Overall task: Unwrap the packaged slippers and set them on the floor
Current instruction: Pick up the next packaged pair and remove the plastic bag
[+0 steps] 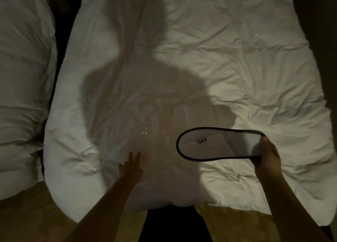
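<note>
A white slipper [215, 145] with a black rim and a small dark logo is held flat above the bed, toe pointing left. My right hand [267, 155] grips its heel end. A crumpled clear plastic wrapper [151, 132] lies on the white duvet [237, 68] in my shadow, just left of the slipper. My left hand [131, 166] hovers low over the wrapper's near edge with fingers spread and nothing in it. I cannot tell whether a second slipper lies under the plastic.
A second white bed [23, 77] lies to the left across a dark gap. Yellowish carpet [27, 214] shows below the duvet's near edge. A dark wall edge runs down the right side.
</note>
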The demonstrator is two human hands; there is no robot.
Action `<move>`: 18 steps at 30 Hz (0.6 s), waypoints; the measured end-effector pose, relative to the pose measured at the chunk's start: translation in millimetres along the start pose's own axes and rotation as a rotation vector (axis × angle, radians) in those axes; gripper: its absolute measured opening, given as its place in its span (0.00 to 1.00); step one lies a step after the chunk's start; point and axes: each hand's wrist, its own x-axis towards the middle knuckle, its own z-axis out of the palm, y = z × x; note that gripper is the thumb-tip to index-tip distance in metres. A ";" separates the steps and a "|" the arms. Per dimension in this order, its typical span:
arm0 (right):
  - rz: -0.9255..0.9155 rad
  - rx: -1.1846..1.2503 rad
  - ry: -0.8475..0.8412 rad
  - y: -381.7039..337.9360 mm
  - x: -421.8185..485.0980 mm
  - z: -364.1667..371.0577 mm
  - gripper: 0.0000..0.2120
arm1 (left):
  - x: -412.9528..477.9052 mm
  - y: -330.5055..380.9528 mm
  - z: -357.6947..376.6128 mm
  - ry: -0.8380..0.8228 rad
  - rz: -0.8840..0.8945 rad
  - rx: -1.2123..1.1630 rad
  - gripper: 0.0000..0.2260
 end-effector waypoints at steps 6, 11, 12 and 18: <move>-0.038 0.006 -0.023 -8.4 -9.2 -13.6 0.20 | 12.3 9.0 8.4 -0.013 -0.027 -0.004 0.29; -0.057 -0.030 -0.079 -9.5 -18.7 -19.9 0.25 | 10.4 23.0 15.9 -0.081 -0.115 -0.215 0.36; -0.057 -0.032 -0.084 -9.1 -19.8 -20.6 0.24 | 10.2 30.6 18.2 -0.100 -0.105 -0.267 0.37; -0.064 -0.031 -0.075 -2.6 -18.7 -29.1 0.18 | -4.1 68.5 45.6 -0.153 0.006 -0.501 0.12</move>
